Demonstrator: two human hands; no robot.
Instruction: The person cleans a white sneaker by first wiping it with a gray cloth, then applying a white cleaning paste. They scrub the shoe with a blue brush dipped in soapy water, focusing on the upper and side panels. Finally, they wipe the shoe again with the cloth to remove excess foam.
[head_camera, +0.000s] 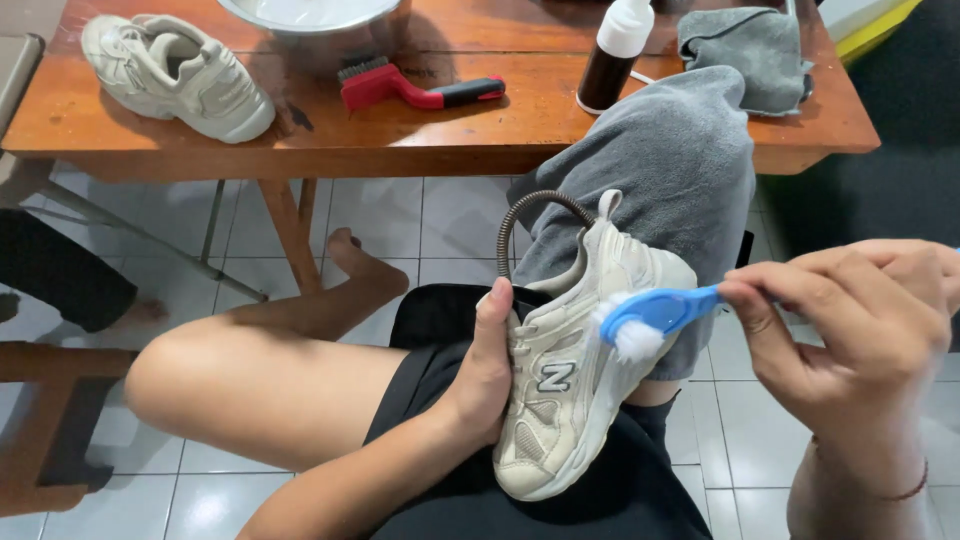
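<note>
— Cream leather, that shoe on your lap? How are you holding it?

— Yes, a cream sneaker (560, 370). I have my left hand (487, 370) clamped around its side, thumb along the upper, so it stands toe-down on my thigh and doesn't roll. It rests against a grey towel (680, 170) draped over my raised knee, which I reckon keeps the wet off my black shorts (450, 330).

— And the other hand?

— My right hand (860, 330) is closed on the handle of a blue brush (655, 312), fingers pinched near the neck. Its white bristles (634, 342) touch the shoe's side near the collar, foamy by the look of it.

— What's beyond?

— A wooden table (420, 140) stands in front of me. On it lie the second sneaker (175, 75) at the left end, a red-handled brush (415, 88) beside a metal bowl (320, 25), a dark bottle with a white cap (612, 55), and a folded grey cloth (750, 55) at the right end.

— Room to move?

— My right elbow has open tiled floor (420, 215) beneath it. The table's front edge sits close above my knee, so upward strokes look tight. A coiled wire loop (535, 215) curves just behind the heel; I can't tell what it belongs to.
</note>
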